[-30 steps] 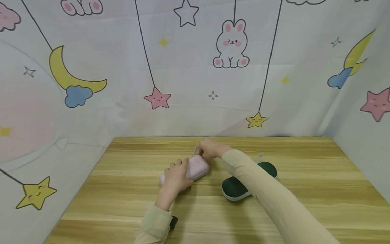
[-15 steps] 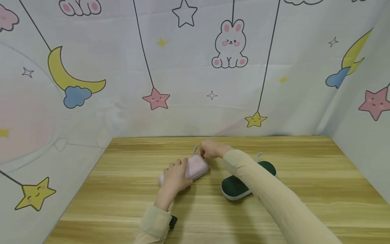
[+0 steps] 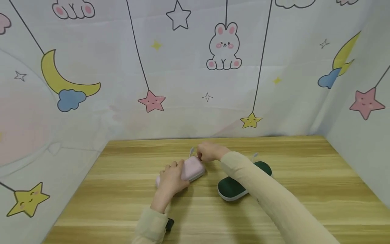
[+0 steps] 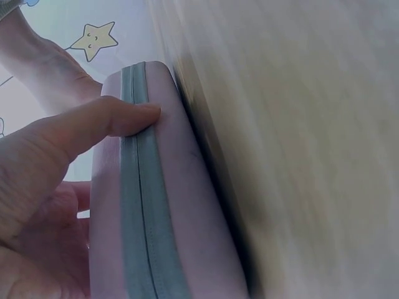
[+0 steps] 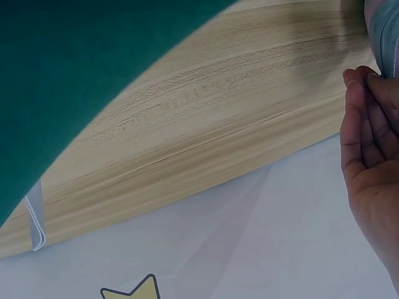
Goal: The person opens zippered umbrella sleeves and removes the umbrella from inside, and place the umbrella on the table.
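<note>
A pale pink zippered case (image 3: 192, 168) lies on the table under my left hand (image 3: 172, 178). That hand grips it from above, fingers over the far side. In the left wrist view, its thumb (image 4: 124, 117) presses across the grey zipper band (image 4: 146, 205). At the case's far right corner, my right hand (image 3: 211, 151) has its fingertips pinched together at the zipper. The right wrist view shows these fingertips meeting right at the grey band (image 5: 385, 31); the pull between them is hidden. A light loop strap (image 3: 191, 151) sticks up from the case's far end.
A dark green case (image 3: 230, 188) with a pale edge lies under my right forearm, its own loop strap (image 3: 254, 156) pointing up. The wood-grain table (image 3: 122, 189) ends at a printed cloth backdrop (image 3: 182, 118). A black wrist piece (image 3: 169, 225) shows by my left sleeve.
My right hand has shifted slightly along the pink case's end, away from the loop strap. The head view has turned a little to the right. My left hand keeps its grip.
</note>
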A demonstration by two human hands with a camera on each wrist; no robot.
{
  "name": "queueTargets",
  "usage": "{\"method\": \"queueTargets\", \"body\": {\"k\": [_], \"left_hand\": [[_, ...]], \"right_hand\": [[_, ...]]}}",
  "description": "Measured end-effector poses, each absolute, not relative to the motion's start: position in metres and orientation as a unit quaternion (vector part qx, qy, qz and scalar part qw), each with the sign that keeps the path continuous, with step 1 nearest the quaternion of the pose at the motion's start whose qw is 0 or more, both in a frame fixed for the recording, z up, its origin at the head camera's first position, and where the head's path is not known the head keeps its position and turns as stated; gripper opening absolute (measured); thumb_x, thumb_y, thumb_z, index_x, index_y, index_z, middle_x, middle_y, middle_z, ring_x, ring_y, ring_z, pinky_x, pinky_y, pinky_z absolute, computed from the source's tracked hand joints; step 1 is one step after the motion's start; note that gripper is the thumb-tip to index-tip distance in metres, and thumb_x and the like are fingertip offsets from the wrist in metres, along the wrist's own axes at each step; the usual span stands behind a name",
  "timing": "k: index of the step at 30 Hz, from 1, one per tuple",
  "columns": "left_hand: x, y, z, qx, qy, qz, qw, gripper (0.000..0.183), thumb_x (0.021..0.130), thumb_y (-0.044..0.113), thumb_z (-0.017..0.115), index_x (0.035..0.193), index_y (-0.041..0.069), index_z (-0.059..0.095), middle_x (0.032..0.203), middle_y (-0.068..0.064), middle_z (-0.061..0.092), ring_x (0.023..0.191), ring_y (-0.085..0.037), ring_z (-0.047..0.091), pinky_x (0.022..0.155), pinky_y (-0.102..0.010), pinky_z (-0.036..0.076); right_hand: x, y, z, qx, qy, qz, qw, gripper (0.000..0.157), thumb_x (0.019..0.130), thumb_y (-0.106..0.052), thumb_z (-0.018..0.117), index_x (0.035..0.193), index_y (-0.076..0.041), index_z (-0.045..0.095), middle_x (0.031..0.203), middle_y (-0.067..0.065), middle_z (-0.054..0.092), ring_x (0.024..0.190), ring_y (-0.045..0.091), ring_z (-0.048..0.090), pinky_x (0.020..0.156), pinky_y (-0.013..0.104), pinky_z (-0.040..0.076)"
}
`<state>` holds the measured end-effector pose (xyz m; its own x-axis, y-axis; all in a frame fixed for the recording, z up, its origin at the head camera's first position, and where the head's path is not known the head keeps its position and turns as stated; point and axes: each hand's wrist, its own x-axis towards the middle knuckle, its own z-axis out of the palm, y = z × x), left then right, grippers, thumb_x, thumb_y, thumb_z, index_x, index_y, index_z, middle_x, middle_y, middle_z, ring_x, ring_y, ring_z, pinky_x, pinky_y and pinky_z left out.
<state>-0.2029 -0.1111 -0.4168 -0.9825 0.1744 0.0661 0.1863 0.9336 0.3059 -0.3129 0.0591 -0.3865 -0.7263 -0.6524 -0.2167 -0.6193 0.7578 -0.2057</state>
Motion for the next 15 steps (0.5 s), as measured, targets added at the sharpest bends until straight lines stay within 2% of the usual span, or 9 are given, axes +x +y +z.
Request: {"method": "queueTargets", "body": {"k": [5, 10, 15], "left_hand": [[-0.2034, -0.1123, -0.4177, -0.091, -0.982, -0.163, 0.020, 0.077, 0.070, 0.026, 0.082, 0.136, 0.004, 0.049, 0.118, -0.021, 0.060, 0.100, -0.037, 0.057, 0.082, -0.057, 0.046], [-0.2038, -0.1128, -0.4177, -0.088, -0.982, -0.164, 0.020, 0.078, 0.069, 0.027, 0.083, 0.136, 0.004, 0.049, 0.118, -0.020, 0.060, 0.100, -0.037, 0.057, 0.082, -0.057, 0.045], [-0.2024, -0.1144, -0.4175, -0.087, -0.983, -0.160, 0.022, 0.078, 0.069, 0.027, 0.083, 0.136, 0.004, 0.049, 0.118, -0.021, 0.060, 0.101, -0.038, 0.057, 0.083, -0.057, 0.045]], "right_hand": [[-0.3135, 0.0596, -0.3892, -0.335, 0.930, -0.057, 0.143, 0.019, 0.087, 0.001, 0.058, 0.079, -0.006, 0.074, 0.075, 0.002, 0.066, 0.061, 0.011, 0.045, 0.058, 0.022, 0.039], [-0.3147, 0.0600, -0.3899, -0.335, 0.929, -0.052, 0.150, 0.020, 0.089, -0.003, 0.058, 0.081, -0.008, 0.075, 0.082, 0.004, 0.071, 0.064, 0.011, 0.049, 0.063, 0.023, 0.045], [-0.3141, 0.0610, -0.3882, -0.349, 0.922, -0.069, 0.154, 0.019, 0.085, -0.001, 0.058, 0.079, -0.008, 0.075, 0.085, 0.006, 0.072, 0.069, 0.011, 0.056, 0.069, 0.026, 0.052]]}}
